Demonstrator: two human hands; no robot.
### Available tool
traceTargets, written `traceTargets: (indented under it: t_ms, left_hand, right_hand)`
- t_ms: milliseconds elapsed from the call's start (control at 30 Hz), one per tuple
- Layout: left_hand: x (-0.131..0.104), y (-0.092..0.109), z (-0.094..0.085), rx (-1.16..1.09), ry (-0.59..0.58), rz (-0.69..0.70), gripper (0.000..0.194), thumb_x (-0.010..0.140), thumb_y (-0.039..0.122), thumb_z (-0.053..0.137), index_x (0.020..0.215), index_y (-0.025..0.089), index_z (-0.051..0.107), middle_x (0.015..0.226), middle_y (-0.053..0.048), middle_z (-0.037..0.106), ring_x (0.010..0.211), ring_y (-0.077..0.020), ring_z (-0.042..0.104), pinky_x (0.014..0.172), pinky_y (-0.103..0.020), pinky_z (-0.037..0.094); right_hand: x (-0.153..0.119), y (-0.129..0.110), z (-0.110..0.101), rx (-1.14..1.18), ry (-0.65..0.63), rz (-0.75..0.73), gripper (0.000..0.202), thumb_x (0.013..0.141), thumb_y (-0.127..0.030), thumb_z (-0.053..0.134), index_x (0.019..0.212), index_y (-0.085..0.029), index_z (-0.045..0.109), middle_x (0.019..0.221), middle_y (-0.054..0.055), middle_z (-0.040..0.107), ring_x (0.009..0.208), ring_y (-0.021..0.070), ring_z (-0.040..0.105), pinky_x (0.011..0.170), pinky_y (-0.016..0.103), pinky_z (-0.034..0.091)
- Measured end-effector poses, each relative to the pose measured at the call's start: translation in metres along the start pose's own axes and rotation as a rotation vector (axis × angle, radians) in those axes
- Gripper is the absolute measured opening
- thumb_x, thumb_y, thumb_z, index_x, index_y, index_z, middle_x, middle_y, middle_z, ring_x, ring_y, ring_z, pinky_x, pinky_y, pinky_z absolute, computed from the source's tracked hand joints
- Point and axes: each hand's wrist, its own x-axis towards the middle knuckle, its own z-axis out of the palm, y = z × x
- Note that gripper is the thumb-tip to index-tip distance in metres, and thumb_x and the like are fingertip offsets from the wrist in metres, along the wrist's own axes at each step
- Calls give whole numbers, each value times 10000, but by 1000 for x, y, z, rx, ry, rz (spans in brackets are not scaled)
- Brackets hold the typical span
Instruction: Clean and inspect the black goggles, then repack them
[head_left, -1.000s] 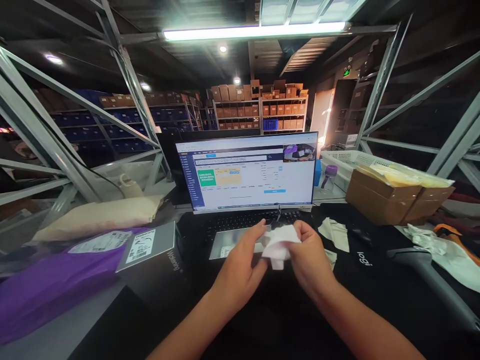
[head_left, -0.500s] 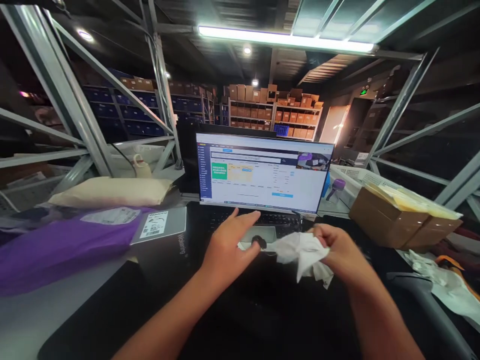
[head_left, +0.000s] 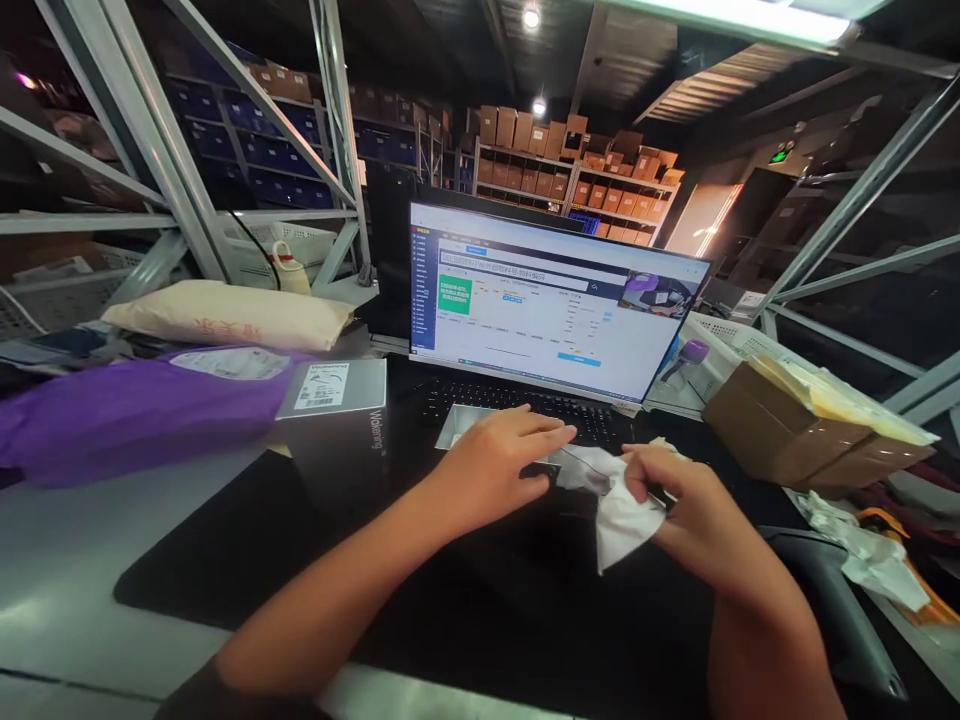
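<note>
My right hand [head_left: 686, 500] is closed around a crumpled piece of white tissue paper [head_left: 628, 515], which hangs below the fingers and trails leftward. My left hand [head_left: 510, 455] reaches in from the left, its fingers stretched out and its thumb apart. Its fingertips hover at the tissue's left end; whether they touch it I cannot tell. Partly under that hand lies a shallow grey tray-like box [head_left: 455, 424], mostly covered by the wrist and fingers. Just behind is a black keyboard [head_left: 592, 425] below a lit monitor [head_left: 540, 300].
A purple bag [head_left: 157, 405] and a grey box with a label [head_left: 341, 385] stand at left, a cream bag [head_left: 225, 312] behind them. Right are a brown carton [head_left: 780, 425], a dark scanner-like device [head_left: 832, 590] and crumpled white wrapping [head_left: 877, 555]. A black mat [head_left: 465, 620] covers the desk.
My left hand has shifted right, toward the tissue, and its fingers now point more to the right. A small dark thing by its thumb is now hidden. The view has tilted down.
</note>
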Motion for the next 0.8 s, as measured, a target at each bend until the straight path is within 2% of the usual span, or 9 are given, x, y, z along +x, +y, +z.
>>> traceTargets:
  t_ms: [133, 267, 333, 400, 467, 533, 600, 700, 800]
  left_hand:
    - [0, -3, -1, 21, 34, 51, 433, 751, 76, 654, 1172, 171, 684, 1174, -56, 733, 1060, -218, 687, 1043, -421, 520]
    - [2, -2, -7, 4, 40, 53, 400, 755, 125, 658, 1151, 177, 690, 1137, -60, 741, 1021, -221, 693, 935, -380, 568]
    - [3, 2, -5, 16, 23, 82, 363, 769, 136, 642, 1127, 161, 690, 1074, -60, 750, 964, -210, 700, 952, -385, 558]
    - [3, 7, 1, 51, -8, 133, 301, 791, 152, 624, 1084, 139, 691, 975, -61, 754, 875, -198, 704, 992, -404, 538]
    - [2, 11, 7, 92, -50, 182, 235, 835, 171, 593, 1045, 127, 688, 903, -60, 748, 826, -193, 705, 1022, -417, 518]
    - [2, 14, 9, 124, -63, 204, 206, 884, 189, 552, 1032, 128, 682, 893, -62, 747, 832, -192, 707, 1041, -425, 506]
    - [2, 13, 5, 136, -58, 200, 213, 899, 184, 528, 1047, 139, 674, 937, -64, 750, 870, -189, 709, 1052, -439, 501]
    - [3, 7, -7, 101, -39, 180, 246, 854, 150, 554, 1069, 169, 671, 1013, -51, 751, 913, -173, 707, 1068, -447, 493]
    - [4, 2, -15, 60, -17, 164, 259, 820, 136, 579, 1058, 174, 677, 1017, -41, 750, 897, -163, 705, 1076, -436, 488]
  right_hand:
    - [3, 6, 4, 96, -75, 53, 235, 729, -105, 616, 627, -224, 440, 649, -13, 586, 743, 205, 593, 650, 267, 411]
    - [5, 13, -6, 274, -161, 68, 305, 746, -143, 661, 599, -224, 406, 640, 10, 574, 887, 261, 619, 692, 283, 439]
    - [5, 10, -5, 284, -181, 69, 340, 741, -152, 673, 591, -224, 376, 621, 4, 548, 867, 249, 612, 693, 275, 433]
    - [4, 2, 4, 246, -136, 92, 332, 720, -122, 640, 596, -222, 349, 588, -24, 499, 691, 176, 548, 606, 244, 383]
    - [2, -10, 17, 134, -36, 133, 296, 687, -79, 580, 604, -217, 331, 552, -53, 425, 548, 112, 392, 514, 231, 280]
    - [0, -20, 28, 1, 67, 164, 272, 672, -62, 542, 609, -212, 325, 532, -67, 368, 520, 95, 300, 490, 238, 214]
    - [0, -24, 29, -38, 81, 159, 265, 696, -74, 546, 613, -209, 333, 539, -67, 361, 534, 94, 296, 498, 238, 211]
    - [2, -17, 14, 126, -76, 110, 297, 742, -133, 603, 610, -208, 347, 567, -55, 392, 560, 99, 320, 512, 228, 252]
    - [4, -4, -3, 284, -214, 125, 348, 748, -168, 653, 586, -209, 348, 562, -48, 399, 552, 101, 310, 498, 226, 259]
